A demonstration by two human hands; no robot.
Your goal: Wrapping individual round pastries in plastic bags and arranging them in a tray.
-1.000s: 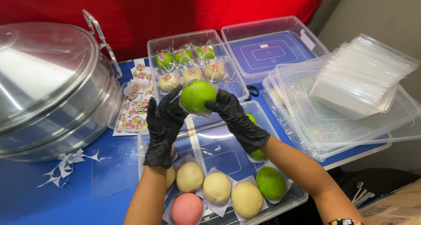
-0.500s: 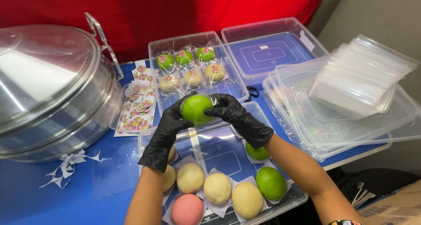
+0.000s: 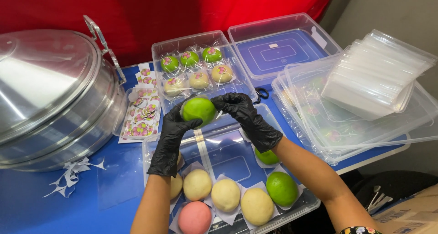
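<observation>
Holding a round, glossy green bun (image 3: 199, 110) between them, both hands wear black gloves and meet above the middle of the blue table (image 3: 54, 211). The left hand (image 3: 175, 131) cups the bun from below and the near-left side, fingers curled shut around it; the right hand (image 3: 239, 108) closes over its right and far side, fingertips pinching what looks like clear film, probably so the wrapping stays taut against the soft surface.

Directly below lies a clear, shallow plastic tray (image 3: 228, 156) whose near end carries unwrapped buns on paper squares: several pale yellow ones (image 3: 226, 195), a pink one (image 3: 195, 217) and two green ones (image 3: 281, 188).

Just beyond the hands stands a second clear plastic box (image 3: 200, 44), with small wrapped green and cream buns (image 3: 189, 58) in two rows, each topped with a floral sticker. A sheet of matching round stickers (image 3: 139, 120) sits to its left, within easy reach.

Far left, a large domed metal steamer (image 3: 50, 97) rests on the table. To the right are stacked clear lids and a pile of clear plastic bags (image 3: 374, 74).
</observation>
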